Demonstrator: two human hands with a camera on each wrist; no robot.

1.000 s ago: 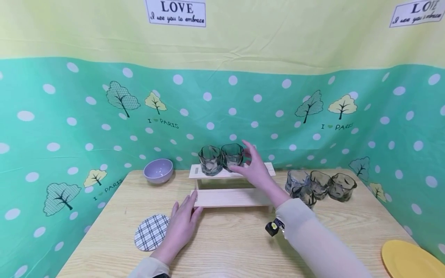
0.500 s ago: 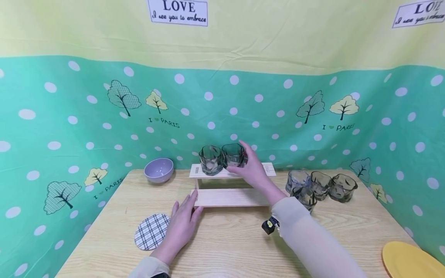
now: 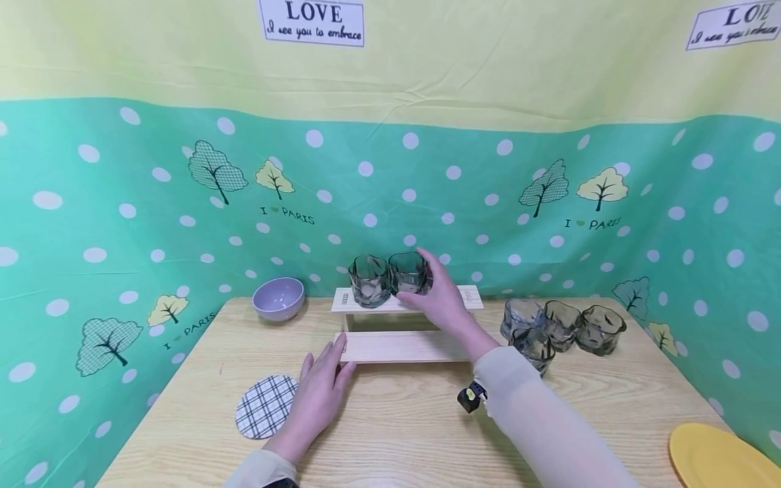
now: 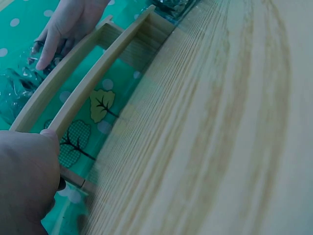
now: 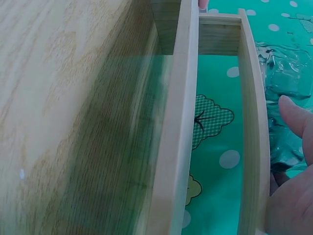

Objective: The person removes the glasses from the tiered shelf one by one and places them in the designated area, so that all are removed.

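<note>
1. We seem to be positioning a smoky, wavy-sided glass tumbler (image 3: 405,272) midway along the upper shelf of a pale, grained wooden two-tier rack (image 3: 393,347); our right hand (image 3: 442,295) curves round it.
2. The next move probably calls for loosening that grip.
3. Our left hand (image 3: 317,393), fingers loosely spread, touches the rack's lower left end.
4. Four tinted, lumpy glass tumblers (image 3: 562,325) stand near the wood-grain worktop's (image 3: 403,423) back right corner.
</note>
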